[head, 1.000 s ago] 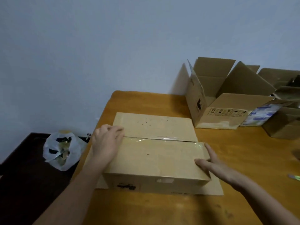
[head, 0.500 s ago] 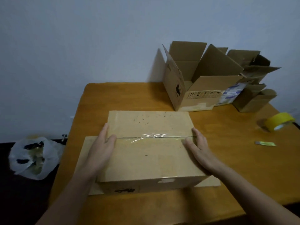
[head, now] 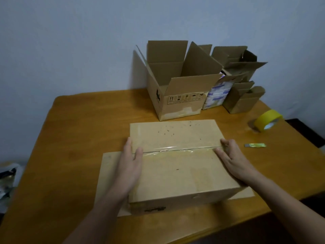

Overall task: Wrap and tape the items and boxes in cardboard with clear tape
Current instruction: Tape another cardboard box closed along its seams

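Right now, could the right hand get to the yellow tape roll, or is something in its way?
Probably yes. The right hand rests on the right end of the taped box, and the yellow tape roll lies further right on the table, with only bare wood and a small cutter between.

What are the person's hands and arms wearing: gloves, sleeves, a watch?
Nothing visible. The left hand and right hand are bare, with no gloves, rings, watch or wristband. No sleeve shows on either side up to the frame edge.

Wooden table (head: 84, 131), plain pale wall (head: 70, 41), dim light
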